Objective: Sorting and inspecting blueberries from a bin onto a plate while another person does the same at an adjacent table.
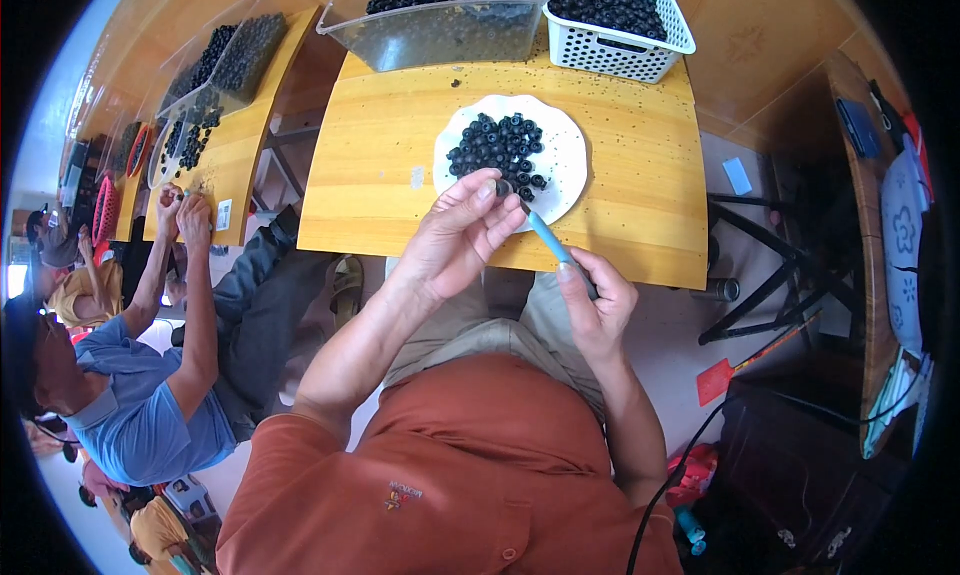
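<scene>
My left hand (450, 237) is raised over the near rim of a white scalloped plate (568, 165). Its thumb and fingertips pinch one small dark round bead (503, 188). In my right hand (598, 300) is a slim tool with a turquoise handle (546, 237), held like a pen. The tool's dark tip points up and left, close to the pinched bead; whether it touches cannot be made out. A heap of black round beads (500, 140) lies on the plate, several of them showing pale holes.
Across the wooden table (370, 155) stand a clear plastic bin (440, 40) and a white perforated basket (620, 60), both holding black beads. Dark crumbs dot the tabletop. At left, a co-worker in blue (150, 395) works at another table. A folding stand (770, 275) is at right.
</scene>
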`<state>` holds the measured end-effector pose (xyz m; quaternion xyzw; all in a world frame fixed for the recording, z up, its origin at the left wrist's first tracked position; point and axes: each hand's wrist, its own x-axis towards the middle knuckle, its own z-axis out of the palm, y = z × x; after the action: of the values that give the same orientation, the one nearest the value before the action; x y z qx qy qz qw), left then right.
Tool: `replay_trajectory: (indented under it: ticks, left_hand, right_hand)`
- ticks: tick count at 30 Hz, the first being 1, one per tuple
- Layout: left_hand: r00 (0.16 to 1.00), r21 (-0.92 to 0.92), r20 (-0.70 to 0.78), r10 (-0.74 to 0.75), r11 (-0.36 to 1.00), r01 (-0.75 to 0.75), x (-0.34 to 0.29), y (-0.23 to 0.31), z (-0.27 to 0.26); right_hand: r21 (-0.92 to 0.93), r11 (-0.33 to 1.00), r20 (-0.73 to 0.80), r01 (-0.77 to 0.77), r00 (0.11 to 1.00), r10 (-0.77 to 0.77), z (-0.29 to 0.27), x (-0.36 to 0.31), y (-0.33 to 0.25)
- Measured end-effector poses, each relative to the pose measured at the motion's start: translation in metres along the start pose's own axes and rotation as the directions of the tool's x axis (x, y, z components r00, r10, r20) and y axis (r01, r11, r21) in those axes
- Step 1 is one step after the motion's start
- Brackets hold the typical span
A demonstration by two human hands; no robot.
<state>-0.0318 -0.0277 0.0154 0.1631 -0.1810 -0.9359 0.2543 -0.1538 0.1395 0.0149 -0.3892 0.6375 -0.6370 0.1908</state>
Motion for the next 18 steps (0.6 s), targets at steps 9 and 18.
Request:
replay_trajectory:
  ticks: [9, 18]
  left_hand:
    - [0.997, -0.033, 0.047, -0.061, 0.997, 0.063, -0.008, -0.009, 0.003]
    - [0.998, -0.044, 0.036, -0.056, 0.997, 0.058, -0.017, -0.013, 0.016]
  right_hand:
    - [-0.064, 0.997, 0.042, 0.044, 0.998, -0.041, 0.004, 0.004, -0.004]
    - [-0.141, 0.982, 0.031, 0.127, 0.992, -0.124, 0.003, 0.000, 0.001]
